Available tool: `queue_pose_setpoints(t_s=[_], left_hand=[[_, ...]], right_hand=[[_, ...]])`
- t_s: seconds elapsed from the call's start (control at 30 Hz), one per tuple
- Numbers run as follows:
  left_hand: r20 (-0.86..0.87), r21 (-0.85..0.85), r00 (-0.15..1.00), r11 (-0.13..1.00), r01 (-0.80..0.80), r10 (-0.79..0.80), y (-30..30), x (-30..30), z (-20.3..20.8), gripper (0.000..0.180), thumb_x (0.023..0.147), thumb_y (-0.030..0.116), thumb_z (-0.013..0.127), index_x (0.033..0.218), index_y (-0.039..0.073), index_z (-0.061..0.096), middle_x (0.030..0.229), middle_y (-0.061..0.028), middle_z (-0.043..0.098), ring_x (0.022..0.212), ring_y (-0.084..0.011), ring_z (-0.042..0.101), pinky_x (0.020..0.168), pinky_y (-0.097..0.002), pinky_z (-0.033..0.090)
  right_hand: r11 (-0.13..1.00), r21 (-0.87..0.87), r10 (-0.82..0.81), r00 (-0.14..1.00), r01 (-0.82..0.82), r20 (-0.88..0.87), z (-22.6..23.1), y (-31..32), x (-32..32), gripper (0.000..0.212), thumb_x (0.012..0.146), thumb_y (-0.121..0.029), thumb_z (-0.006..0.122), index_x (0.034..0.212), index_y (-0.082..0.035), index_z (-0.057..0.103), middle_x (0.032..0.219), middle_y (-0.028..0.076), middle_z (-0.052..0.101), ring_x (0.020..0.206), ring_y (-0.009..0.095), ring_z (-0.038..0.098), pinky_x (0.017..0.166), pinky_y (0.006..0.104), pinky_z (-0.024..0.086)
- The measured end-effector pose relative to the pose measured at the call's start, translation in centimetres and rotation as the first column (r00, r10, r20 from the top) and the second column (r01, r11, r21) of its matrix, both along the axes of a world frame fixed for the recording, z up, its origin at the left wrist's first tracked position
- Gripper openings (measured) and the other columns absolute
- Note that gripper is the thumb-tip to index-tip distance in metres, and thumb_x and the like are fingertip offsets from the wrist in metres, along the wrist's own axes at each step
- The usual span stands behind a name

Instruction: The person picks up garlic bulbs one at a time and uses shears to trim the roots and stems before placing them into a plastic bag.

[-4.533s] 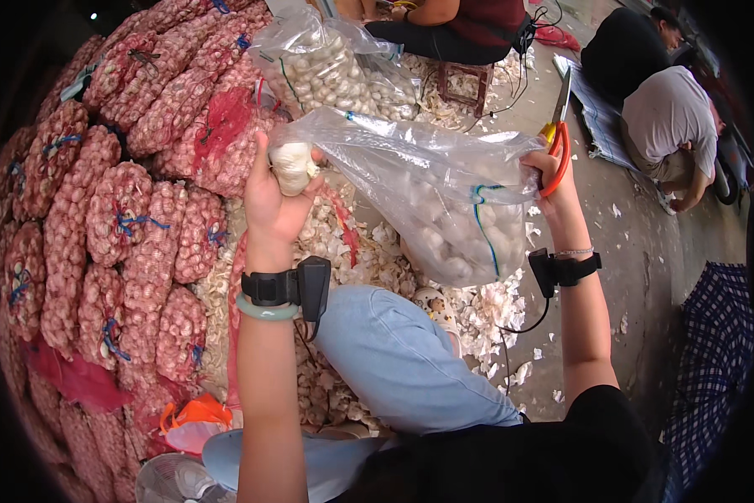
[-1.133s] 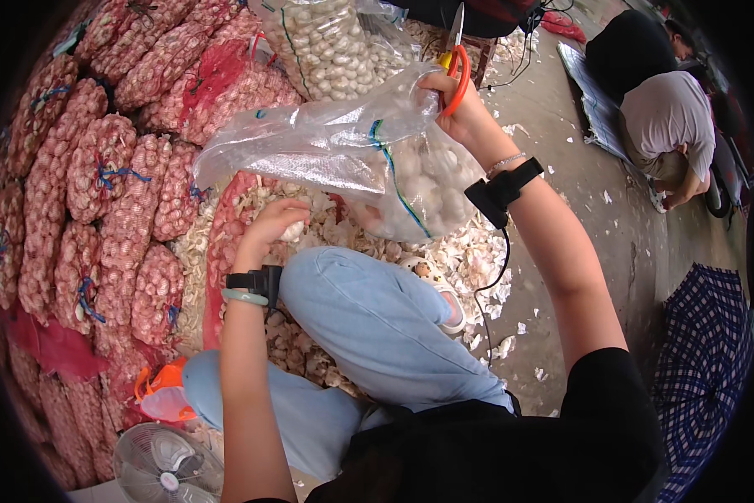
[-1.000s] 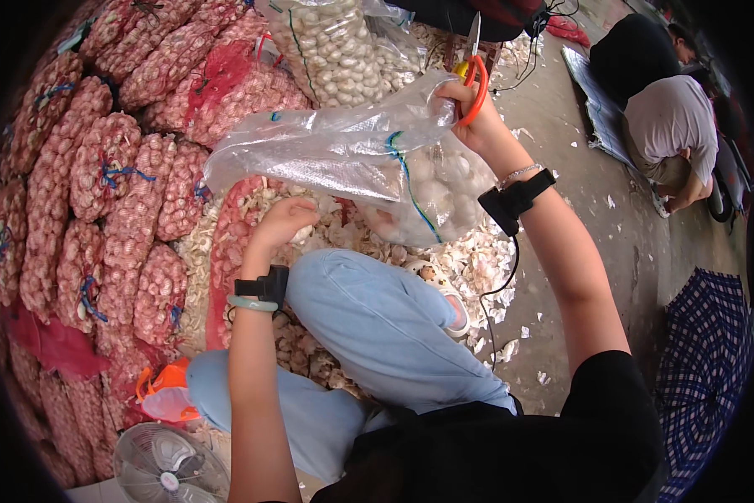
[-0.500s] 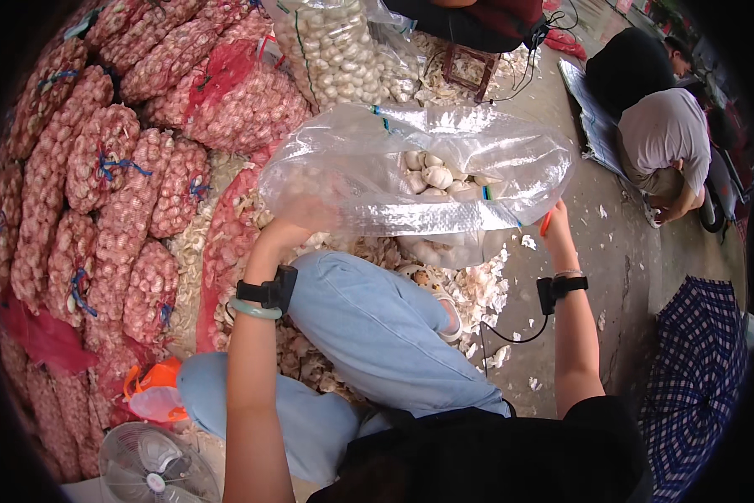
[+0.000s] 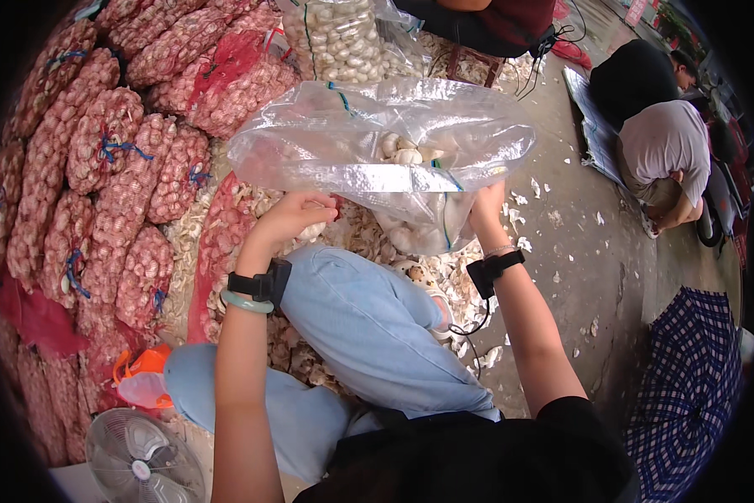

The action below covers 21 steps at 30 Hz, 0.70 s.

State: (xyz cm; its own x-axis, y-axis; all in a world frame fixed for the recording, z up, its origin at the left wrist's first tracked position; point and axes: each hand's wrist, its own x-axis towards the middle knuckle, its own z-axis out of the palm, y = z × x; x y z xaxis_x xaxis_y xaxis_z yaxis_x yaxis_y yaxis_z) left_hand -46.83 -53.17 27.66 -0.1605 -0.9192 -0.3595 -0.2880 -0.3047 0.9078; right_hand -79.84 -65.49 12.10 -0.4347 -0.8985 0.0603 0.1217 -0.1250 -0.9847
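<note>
A large clear plastic bag (image 5: 326, 172) is spread wide before me, its mouth facing up. White garlic bulbs (image 5: 405, 154) show inside, and its lower part bulges above the littered floor. My right hand (image 5: 487, 207) grips the bag's near rim at the right, fingers partly hidden. My left hand (image 5: 297, 215) is just below the rim at the left, fingers stretched toward the right and apart from the plastic. Nothing can be made out in it.
Netted sacks of reddish garlic (image 5: 125, 201) are piled at the left. A filled clear bag of white garlic (image 5: 339, 42) stands behind. Peelings (image 5: 310, 352) cover the floor around my legs. A fan (image 5: 142, 465) is at the lower left, a checked umbrella (image 5: 691, 386) at the right. People sit beyond.
The bag has shifted left and slightly back. My left hand has come off its rim. My right hand has moved left along with the bag; the orange item seen at it earlier is hidden now.
</note>
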Motion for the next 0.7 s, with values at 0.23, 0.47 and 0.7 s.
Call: queue_pose_setpoints(t_s=[0.23, 0.47, 0.7], left_hand=[[0.041, -0.087, 0.997, 0.994, 0.062, -0.059, -0.5, 0.1, -1.2, 0.028, 0.079, 0.016, 0.068, 0.100, -0.002, 0.060, 0.093, -0.0095, 0.064, 0.083, -0.0146, 0.060, 0.070, -0.0256, 0.048], [0.014, -0.079, 1.000, 0.997, 0.013, -0.012, -1.4, 2.5, -3.2, 0.030, 0.078, 0.018, 0.070, 0.099, -0.001, 0.061, 0.090, -0.0079, 0.064, 0.081, -0.0141, 0.060, 0.069, -0.0253, 0.048], [0.102, 0.055, 0.988, 0.991, -0.124, 0.118, -1.0, 3.7, -2.4, 0.028, 0.082, 0.029, 0.064, 0.095, 0.004, 0.065, 0.079, -0.0006, 0.064, 0.063, -0.0078, 0.058, 0.047, -0.0225, 0.042]], right_hand=[[0.967, 0.182, -0.077, 0.884, 0.179, -0.461, 5.2, -1.1, 5.1, 0.041, 0.075, -0.030, 0.069, 0.091, -0.001, 0.046, 0.084, 0.012, 0.054, 0.076, 0.028, 0.057, 0.068, 0.0376, 0.045], [0.963, 0.208, -0.063, 0.894, 0.171, -0.444, 5.2, -2.0, 6.6, 0.042, 0.073, -0.026, 0.070, 0.096, -0.002, 0.045, 0.089, 0.013, 0.055, 0.081, 0.030, 0.058, 0.073, 0.0385, 0.045], [0.959, 0.240, -0.029, 0.890, 0.154, -0.455, 6.5, -1.6, 7.6, 0.045, 0.075, -0.026, 0.068, 0.103, 0.000, 0.043, 0.097, 0.013, 0.055, 0.089, 0.030, 0.058, 0.077, 0.0387, 0.045]])
